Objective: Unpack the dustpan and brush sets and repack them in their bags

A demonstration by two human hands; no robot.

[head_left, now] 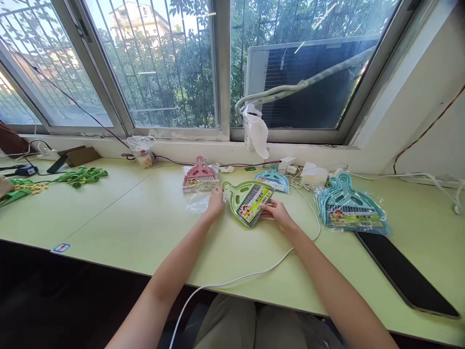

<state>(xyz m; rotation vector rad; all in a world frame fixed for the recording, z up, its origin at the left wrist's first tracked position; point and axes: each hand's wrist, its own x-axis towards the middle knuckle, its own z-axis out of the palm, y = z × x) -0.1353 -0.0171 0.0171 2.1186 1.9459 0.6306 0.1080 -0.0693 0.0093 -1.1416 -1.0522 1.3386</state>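
Note:
A green dustpan-and-brush set with a printed label card is tilted above the table, its handle pointing left. My right hand grips its right edge, thumb on the label side. Just left of it, my left hand has its fingers closed together at a clear plastic bag lying on the table; the fingertips are partly hidden. Behind that hand lies a pink dustpan set in clear wrap. A blue dustpan set rests behind the green one.
At right, a stack of wrapped teal dustpan sets sits beside a black tablet. A white cable crosses the table and hangs over its front edge. Green plastic pieces lie at left, where another person's hand shows.

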